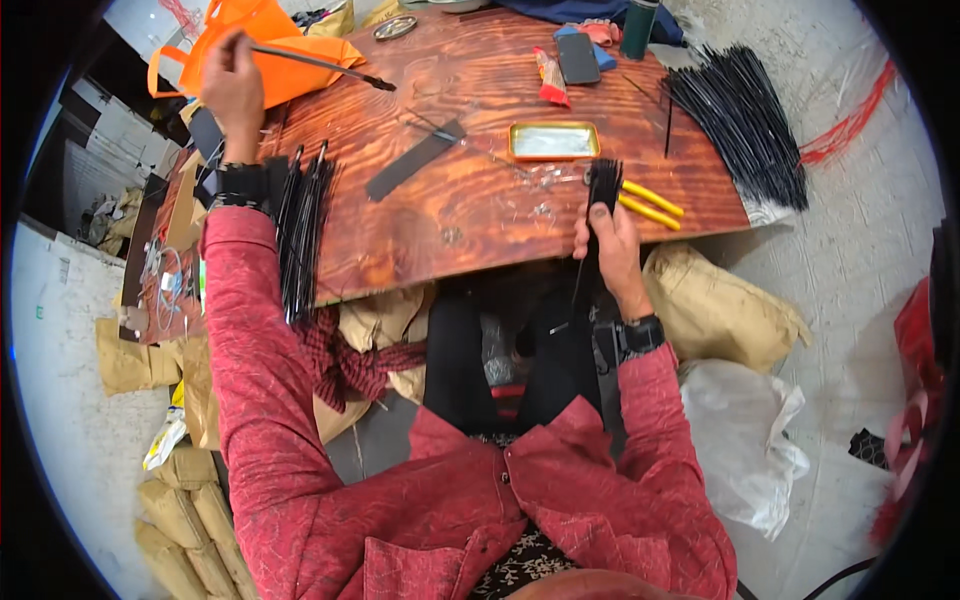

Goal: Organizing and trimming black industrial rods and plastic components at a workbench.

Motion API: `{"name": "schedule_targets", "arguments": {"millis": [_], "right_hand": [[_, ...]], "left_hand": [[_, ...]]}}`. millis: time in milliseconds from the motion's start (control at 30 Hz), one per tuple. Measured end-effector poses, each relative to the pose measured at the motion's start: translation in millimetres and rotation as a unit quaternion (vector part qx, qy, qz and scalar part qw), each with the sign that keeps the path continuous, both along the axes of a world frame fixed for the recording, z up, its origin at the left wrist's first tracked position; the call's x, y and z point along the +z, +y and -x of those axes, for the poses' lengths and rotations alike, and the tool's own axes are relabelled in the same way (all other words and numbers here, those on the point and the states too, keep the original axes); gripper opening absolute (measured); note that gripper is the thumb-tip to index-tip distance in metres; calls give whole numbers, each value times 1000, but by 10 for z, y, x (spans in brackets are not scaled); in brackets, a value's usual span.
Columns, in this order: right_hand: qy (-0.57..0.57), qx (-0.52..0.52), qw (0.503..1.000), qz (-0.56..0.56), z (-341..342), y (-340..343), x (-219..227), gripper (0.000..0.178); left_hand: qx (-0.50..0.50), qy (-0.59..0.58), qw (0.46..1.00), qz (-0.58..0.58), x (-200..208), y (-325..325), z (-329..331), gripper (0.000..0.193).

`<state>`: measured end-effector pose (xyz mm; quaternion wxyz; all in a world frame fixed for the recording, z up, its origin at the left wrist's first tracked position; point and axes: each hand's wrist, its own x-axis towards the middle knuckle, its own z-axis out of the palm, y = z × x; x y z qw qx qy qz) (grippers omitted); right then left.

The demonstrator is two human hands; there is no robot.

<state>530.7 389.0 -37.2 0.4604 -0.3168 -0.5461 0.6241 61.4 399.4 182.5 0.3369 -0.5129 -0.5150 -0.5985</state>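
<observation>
My left hand (233, 85) is raised over the table's far left, by an orange bag (325, 72). Its fingers are closed on a thin dark rod (320, 62) with a thicker black tip, pointing right. At the near right edge, my right hand (612, 245) grips a bundle of thin black strands (604, 183), its ends fanning upward. Whether these are wires or ties I cannot tell. Beside that bundle lie pliers with yellow handles (652, 205). More bundled black strands (305, 235) rest by my left forearm, and a large spread of black strands (745, 120) covers the right corner.
On the wooden table (430, 230) are a yellow-rimmed shallow tin (554, 141), a dark flat strip (415, 160), clear scraps (545, 180), a red wrapper (551, 80), a phone (578, 58) and a green bottle (638, 28). Brown sacks (720, 310) and a white plastic bag (740, 440) lie below.
</observation>
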Motion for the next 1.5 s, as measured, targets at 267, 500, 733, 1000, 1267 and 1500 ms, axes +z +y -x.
{"name": "schedule_targets", "arguments": {"millis": [267, 500, 733, 1000, 1267, 1500], "right_hand": [[121, 77, 989, 21, 88, -882, 360, 34], [87, 177, 980, -4, 370, -1491, 164, 34], [80, 207, 975, 27, 482, -1757, -192, 36], [95, 223, 970, 15, 632, -1780, -120, 37], [115, 253, 960, 35, 755, -1783, -192, 38], [126, 259, 957, 27, 923, -1779, -219, 38]], "left_hand": [[-222, -18, 974, -44, 550, -1868, -1461, 16], [-490, -370, 775, 147, -1689, -2132, -2529, 25], [-508, -481, 703, 126, -2048, -2295, -2577, 42], [-444, -431, 758, 208, -2023, -2355, -2411, 44], [-438, -452, 750, 201, -1894, -2397, -2378, 42], [-404, -447, 766, 225, -1944, -2449, -2250, 37]]}}
